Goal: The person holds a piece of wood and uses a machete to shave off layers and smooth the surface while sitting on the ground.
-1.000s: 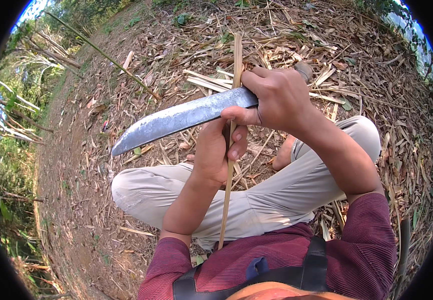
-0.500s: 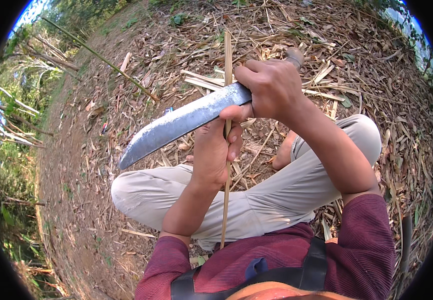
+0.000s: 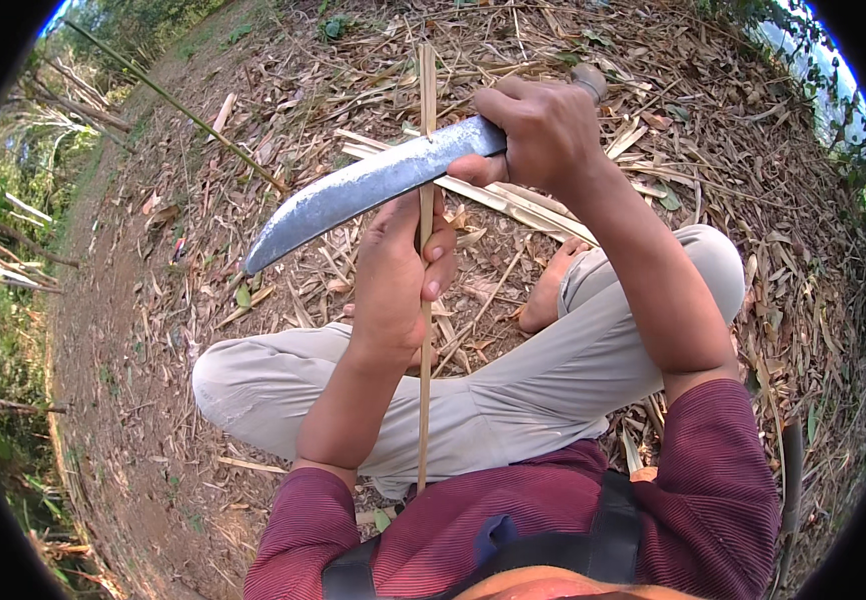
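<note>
Fingers curled tight, the left hand [image 3: 391, 280] is clasping a long, straw-coloured strip [image 3: 427, 212], the right hand [image 3: 543, 135] gripping a curved, mottled-silver knife [image 3: 378, 183].

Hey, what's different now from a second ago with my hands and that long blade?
Your right hand has moved the machete forward and slightly rightward, opening more space from your left hand. Nothing was taken up or let go. Your left hand still grips the wooden strip, and the machete still crosses it.
</note>
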Tool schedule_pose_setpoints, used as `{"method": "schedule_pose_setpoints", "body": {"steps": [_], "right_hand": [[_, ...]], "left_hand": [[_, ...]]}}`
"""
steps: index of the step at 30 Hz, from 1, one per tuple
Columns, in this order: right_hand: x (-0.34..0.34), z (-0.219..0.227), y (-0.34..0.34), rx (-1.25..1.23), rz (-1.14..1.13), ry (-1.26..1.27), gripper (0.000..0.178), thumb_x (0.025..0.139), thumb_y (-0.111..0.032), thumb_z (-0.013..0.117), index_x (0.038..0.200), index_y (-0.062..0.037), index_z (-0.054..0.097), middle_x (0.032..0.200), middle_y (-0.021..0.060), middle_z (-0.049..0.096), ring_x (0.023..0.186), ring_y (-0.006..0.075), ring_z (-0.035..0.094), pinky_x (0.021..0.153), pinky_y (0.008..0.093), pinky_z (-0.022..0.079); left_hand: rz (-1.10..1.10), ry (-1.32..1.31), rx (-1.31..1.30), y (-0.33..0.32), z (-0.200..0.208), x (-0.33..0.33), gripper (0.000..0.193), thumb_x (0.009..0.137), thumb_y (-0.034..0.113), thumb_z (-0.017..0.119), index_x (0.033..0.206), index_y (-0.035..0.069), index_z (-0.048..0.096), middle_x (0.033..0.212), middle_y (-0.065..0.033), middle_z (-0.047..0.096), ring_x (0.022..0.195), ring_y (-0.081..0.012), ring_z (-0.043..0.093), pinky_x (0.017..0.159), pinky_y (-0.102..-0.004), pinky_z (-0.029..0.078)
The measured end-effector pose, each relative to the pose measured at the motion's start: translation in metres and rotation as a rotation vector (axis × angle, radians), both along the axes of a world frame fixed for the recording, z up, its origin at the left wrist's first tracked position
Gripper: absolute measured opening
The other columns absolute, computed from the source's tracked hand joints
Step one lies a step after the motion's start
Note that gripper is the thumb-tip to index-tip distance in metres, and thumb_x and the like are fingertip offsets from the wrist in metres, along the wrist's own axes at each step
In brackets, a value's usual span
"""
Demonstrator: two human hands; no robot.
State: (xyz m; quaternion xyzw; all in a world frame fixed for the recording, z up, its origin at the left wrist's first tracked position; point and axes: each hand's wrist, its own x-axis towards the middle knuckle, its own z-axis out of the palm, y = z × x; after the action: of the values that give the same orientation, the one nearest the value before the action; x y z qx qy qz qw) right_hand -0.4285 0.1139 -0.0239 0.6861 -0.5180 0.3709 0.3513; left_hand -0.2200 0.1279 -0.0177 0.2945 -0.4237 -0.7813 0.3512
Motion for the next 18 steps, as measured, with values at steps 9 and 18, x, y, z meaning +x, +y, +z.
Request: {"method": "schedule_pose_setpoints", "body": {"steps": [9,18], "right_hand": [[-0.133,0.042,0.0,0.494,-0.59,-0.777,0.079,0.086,-0.082,0.037,0.062,-0.0092,0.058,0.056,0.0034,0.054,0.051,0.0168,0.057,0.048,0.0337,0.044],[-0.019,0.034,0.04,0.46,0.041,-0.769,0.084,0.086,-0.082,0.042,0.058,-0.0045,0.057,0.055,0.0059,0.053,0.048,0.017,0.05,0.048,0.0355,0.04]], "left_hand": [[-0.189,0.138,0.145,0.015,-0.018,0.029,0.035,0.108,0.035,0.033,0.091,0.008,0.049,0.056,0.0019,0.04,0.034,-0.0051,0.028,0.032,-0.0199,0.025],[-0.24,0.255,0.219,-0.003,-0.012,0.036,0.045,0.106,0.046,0.031,0.089,0.008,0.048,0.055,0.0025,0.039,0.031,-0.0063,0.034,0.029,-0.0192,0.027]]}}
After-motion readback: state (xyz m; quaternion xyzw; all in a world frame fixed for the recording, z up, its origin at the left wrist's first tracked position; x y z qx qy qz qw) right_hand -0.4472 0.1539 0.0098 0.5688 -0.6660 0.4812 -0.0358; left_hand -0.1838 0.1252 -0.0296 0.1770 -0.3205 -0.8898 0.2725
